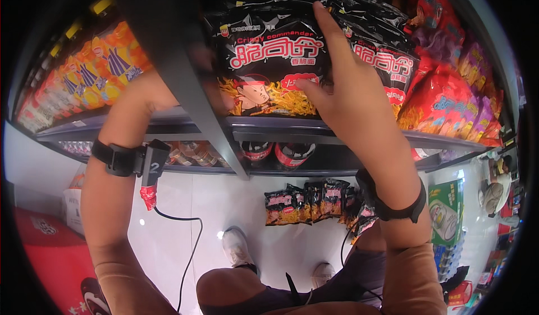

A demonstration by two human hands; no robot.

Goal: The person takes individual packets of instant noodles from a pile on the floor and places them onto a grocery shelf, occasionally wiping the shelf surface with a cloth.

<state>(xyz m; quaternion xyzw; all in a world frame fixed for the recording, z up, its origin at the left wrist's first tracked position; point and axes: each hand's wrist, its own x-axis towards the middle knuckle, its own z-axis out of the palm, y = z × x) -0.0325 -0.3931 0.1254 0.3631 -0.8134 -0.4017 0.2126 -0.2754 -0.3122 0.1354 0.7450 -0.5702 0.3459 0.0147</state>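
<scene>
A black snack noodle bag [272, 51] with pink lettering and a cartoon figure stands upright at the front of the shelf. My right hand [351, 85] lies along its right edge, index finger stretched up and thumb against the bag's front. Behind the dark upright post my left hand [160, 93] reaches toward the bag's left side; the post hides most of its fingers, and fingertips show at the bag's edge. Another such black bag [384, 68] stands just right of my right hand, with more black bags behind.
Red snack bags [443, 99] fill the shelf's right end; orange packs [106, 62] stand left of the post [185, 51]. Dark bottles [295, 153] sit on the shelf below. Several black noodle bags [289, 205] lie on the floor near my feet. A green carton [446, 208] stands at right.
</scene>
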